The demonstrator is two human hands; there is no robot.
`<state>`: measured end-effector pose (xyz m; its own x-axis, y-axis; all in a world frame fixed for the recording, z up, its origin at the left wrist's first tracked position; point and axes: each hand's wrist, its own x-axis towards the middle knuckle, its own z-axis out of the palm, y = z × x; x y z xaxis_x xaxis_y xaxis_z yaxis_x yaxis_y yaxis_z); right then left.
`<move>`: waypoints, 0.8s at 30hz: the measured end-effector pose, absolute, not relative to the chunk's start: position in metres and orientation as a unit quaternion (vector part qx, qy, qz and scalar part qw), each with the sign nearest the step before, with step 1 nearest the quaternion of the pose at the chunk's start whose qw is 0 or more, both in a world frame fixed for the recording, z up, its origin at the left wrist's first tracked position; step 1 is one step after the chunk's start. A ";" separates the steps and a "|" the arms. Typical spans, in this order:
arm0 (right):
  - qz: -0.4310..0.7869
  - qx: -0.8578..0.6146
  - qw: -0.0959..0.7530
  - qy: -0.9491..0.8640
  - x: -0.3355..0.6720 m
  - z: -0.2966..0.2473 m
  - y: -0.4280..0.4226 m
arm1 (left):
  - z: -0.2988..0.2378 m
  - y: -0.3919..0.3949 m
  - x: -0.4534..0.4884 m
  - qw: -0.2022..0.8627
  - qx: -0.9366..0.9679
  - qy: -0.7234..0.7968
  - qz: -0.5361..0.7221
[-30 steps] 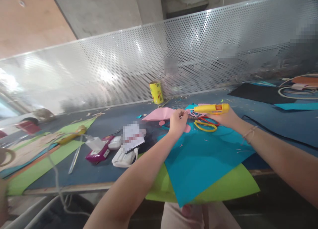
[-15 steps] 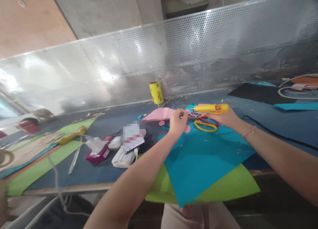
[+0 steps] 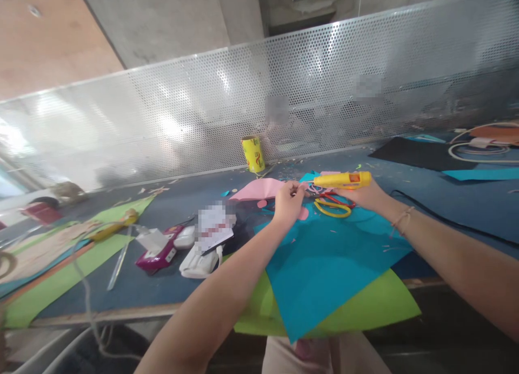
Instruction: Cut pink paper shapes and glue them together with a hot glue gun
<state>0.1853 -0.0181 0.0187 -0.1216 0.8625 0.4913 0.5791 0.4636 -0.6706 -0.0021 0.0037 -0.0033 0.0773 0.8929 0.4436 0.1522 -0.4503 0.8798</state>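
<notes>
My right hand [image 3: 368,195] is wrapped around a yellow hot glue gun [image 3: 343,180], its nozzle pointing left. Close to that nozzle, my left hand [image 3: 287,205] pinches a small pink piece [image 3: 303,185], mostly covered by the fingers. Whether the tip touches the piece I cannot tell. Scissors [image 3: 332,207] with yellow and red handles lie below the glue gun, their blades largely hidden. A pink sheet [image 3: 258,189] lies left of my left hand, near a small pink disc [image 3: 263,204]. Under my forearms, a blue sheet [image 3: 324,276] overlaps a lime green sheet [image 3: 373,309] at the table's front edge.
A yellow roll [image 3: 253,154] stands by the perforated metal screen [image 3: 194,109]. To the left are a purple power strip [image 3: 160,258], a white adapter [image 3: 198,263] and another yellow glue gun [image 3: 117,226]. A black cable [image 3: 446,220] runs along the right; scraps litter the tabletop.
The camera has tilted slightly, so the scene sits a little lower and further left. Both hands hold nearly the same pose, with the glue gun still beside the left fingertips.
</notes>
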 end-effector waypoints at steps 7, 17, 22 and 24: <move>0.143 -0.504 0.425 -0.738 0.187 0.019 -0.016 | -0.005 0.006 -0.003 0.331 0.658 0.397 0.548; 0.126 -0.502 0.412 -0.750 0.189 0.016 -0.013 | -0.002 0.003 -0.003 0.335 0.654 0.405 0.544; 0.133 -0.495 0.414 -0.752 0.188 0.017 -0.014 | -0.002 0.002 -0.003 0.336 0.651 0.407 0.546; 0.137 -0.488 0.414 -0.756 0.187 0.017 -0.014 | -0.002 0.002 -0.003 0.335 0.651 0.407 0.546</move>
<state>0.1872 -0.0141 0.0173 -0.1811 0.8517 0.4918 0.6251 0.4858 -0.6110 -0.0030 0.0023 -0.0016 0.0716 0.8958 0.4387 0.1638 -0.4444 0.8807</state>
